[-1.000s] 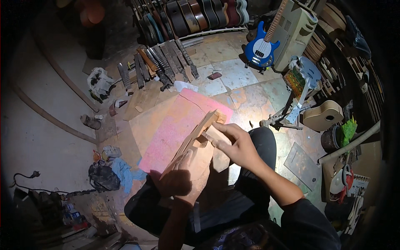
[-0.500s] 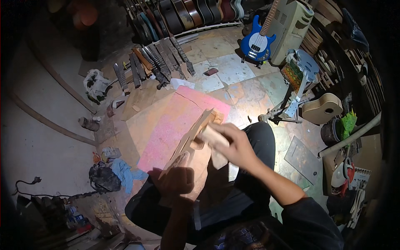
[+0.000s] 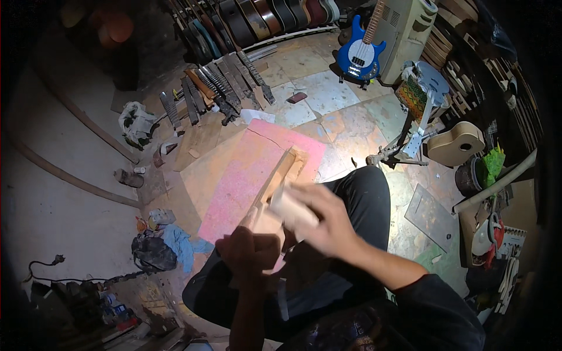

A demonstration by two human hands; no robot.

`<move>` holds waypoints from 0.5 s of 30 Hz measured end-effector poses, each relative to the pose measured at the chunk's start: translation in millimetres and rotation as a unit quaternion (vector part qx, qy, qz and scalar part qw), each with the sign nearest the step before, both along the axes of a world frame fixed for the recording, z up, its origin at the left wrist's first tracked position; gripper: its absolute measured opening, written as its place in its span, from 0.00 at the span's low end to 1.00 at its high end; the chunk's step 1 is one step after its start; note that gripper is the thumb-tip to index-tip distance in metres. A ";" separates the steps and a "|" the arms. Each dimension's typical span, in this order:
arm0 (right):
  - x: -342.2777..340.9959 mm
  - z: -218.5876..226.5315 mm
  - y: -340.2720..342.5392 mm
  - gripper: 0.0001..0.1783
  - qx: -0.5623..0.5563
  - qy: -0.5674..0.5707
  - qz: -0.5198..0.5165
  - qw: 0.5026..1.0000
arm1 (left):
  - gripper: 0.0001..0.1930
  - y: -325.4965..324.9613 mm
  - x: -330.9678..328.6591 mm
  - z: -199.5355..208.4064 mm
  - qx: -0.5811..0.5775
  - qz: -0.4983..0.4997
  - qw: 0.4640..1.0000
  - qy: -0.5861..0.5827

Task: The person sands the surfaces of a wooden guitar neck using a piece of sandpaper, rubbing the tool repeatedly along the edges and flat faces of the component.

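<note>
A pale brown wooden workpiece [image 3: 280, 174] with a hollowed, curved edge rises tilted between my legs, its far end over a pink board [image 3: 234, 193]. My left hand [image 3: 252, 251], deep in shadow, is closed around its near end. In my right hand [image 3: 328, 219] is a pale rectangular block [image 3: 291, 209], blurred by motion, which lies against the workpiece's side. Fingers are wrapped over the block's top, and my hand hides part of the workpiece. Whether the block carries sandpaper I cannot tell.
Several guitar necks [image 3: 216, 88] lie on the floor ahead, below a row of guitar bodies [image 3: 257, 20]. A blue bass guitar [image 3: 361, 55] stands far right. To the right are a metal stand [image 3: 404, 149] and an unfinished guitar [image 3: 456, 143]; a blue cloth [image 3: 180, 243] lies left.
My right hand has moved the block nearer to me along the workpiece. The workpiece has turned and shows less of its broad face. My left hand has changed its hold slightly.
</note>
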State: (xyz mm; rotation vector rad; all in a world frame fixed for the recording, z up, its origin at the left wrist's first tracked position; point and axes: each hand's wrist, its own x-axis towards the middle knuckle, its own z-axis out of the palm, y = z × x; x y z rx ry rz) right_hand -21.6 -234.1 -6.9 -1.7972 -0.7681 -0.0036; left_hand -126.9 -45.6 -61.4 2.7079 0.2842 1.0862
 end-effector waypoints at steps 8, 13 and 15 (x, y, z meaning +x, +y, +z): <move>-6.2 -29.9 56.1 0.30 0.144 0.057 -0.058 0.986 | 0.28 14.3 28.9 45.9 -0.286 -0.015 0.958 0.013; 4.4 -45.8 103.7 0.32 0.190 0.037 -0.163 0.967 | 0.28 34.9 38.1 53.8 -0.277 0.013 0.960 0.044; -25.4 -30.0 102.6 0.31 0.180 -0.013 -0.105 0.978 | 0.29 34.5 32.1 61.7 -0.318 0.016 0.948 0.022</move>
